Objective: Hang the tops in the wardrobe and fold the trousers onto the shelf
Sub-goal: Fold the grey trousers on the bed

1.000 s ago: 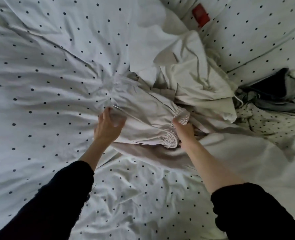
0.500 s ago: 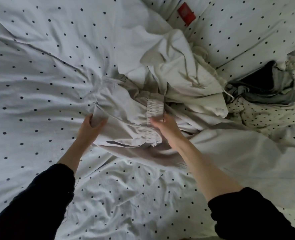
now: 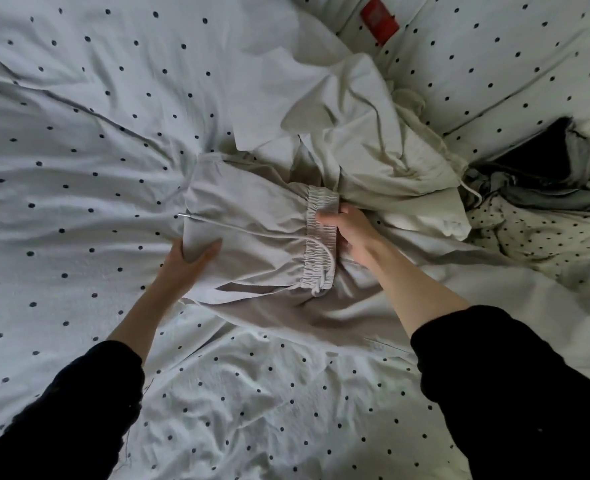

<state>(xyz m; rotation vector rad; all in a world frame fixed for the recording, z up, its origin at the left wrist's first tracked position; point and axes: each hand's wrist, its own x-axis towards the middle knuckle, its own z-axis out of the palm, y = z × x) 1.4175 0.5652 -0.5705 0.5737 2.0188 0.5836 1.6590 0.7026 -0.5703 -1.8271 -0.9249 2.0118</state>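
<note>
My matt, creased beige cloth trousers (image 3: 252, 237), their gathered elastic waistband (image 3: 319, 237), cord with shiny metal tip (image 3: 184, 215), on soft, wrinkled dotted cotton bedding (image 3: 79, 168)

Bedding (image 3: 79, 168): white with small dark dots throughout. Trousers (image 3: 252, 216): plain pale grey-beige, matching drawcord tipped in silver. Garment (image 3: 383, 161) behind them: plain off-white. Tag (image 3: 379, 19): red. Heap of clothes (image 3: 543, 174) at right: black and grey pieces, one cream with dark dots. Sleeves (image 3: 529, 393): black.
</note>
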